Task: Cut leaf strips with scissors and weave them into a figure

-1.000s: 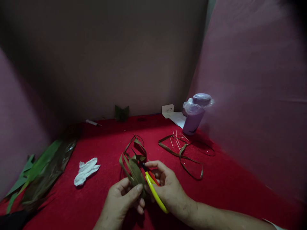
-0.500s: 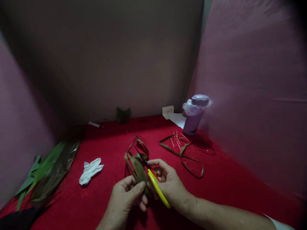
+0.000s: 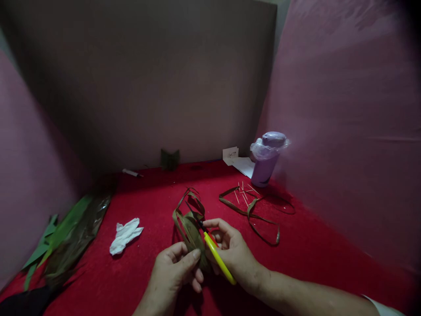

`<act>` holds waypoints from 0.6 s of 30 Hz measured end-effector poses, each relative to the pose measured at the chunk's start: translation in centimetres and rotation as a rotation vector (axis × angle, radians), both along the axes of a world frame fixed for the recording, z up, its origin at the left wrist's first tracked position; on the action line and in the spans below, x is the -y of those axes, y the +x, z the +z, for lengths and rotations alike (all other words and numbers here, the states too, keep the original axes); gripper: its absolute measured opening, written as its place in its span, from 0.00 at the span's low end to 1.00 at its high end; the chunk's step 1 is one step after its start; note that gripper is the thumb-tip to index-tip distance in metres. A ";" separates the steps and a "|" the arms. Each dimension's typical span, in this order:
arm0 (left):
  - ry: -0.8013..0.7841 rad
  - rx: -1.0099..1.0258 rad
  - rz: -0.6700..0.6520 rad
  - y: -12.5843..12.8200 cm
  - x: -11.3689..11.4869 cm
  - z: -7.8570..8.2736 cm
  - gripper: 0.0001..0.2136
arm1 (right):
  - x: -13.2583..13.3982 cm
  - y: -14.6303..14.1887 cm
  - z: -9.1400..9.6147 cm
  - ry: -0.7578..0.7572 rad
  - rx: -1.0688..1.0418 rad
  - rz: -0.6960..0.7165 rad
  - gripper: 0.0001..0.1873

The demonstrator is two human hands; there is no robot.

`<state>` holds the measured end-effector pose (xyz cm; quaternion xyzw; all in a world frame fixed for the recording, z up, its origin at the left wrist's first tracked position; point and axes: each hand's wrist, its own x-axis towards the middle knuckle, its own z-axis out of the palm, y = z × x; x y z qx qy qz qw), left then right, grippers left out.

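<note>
My left hand (image 3: 174, 272) pinches a folded green leaf bundle (image 3: 194, 237) between thumb and fingers, low in the middle of the head view. Thin leaf strips (image 3: 177, 217) loop up from the bundle's far side. My right hand (image 3: 235, 254) is closed around scissors (image 3: 219, 259) with yellow and red handles. Their dark blades lie against the upper part of the bundle, pointing away to the upper left. How far the blades are parted is hard to see. The fingers of both hands partly hide the lower end of the bundle.
Left of my hands lie a crumpled white tissue (image 3: 126, 236) and long green leaves (image 3: 67, 232). To the right are a loose leaf strip (image 3: 263, 218) and several toothpicks (image 3: 243, 193). Farther back stand a purple tumbler (image 3: 265, 166), a folded leaf piece (image 3: 170, 159) and a syringe (image 3: 131, 173).
Almost nothing differs. The view has shifted slightly; both hands keep their hold on the leaf bundle and the scissors.
</note>
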<state>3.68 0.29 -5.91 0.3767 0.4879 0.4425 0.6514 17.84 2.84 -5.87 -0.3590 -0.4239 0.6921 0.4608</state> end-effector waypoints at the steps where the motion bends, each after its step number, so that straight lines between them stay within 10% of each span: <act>1: 0.000 0.006 -0.005 0.0 0.0 0.0 0.14 | 0.0 0.0 0.0 0.001 -0.005 0.000 0.27; 18: 0.016 0.041 -0.012 -0.1 0.1 0.0 0.13 | 0.1 0.0 -0.2 0.002 -0.002 -0.005 0.26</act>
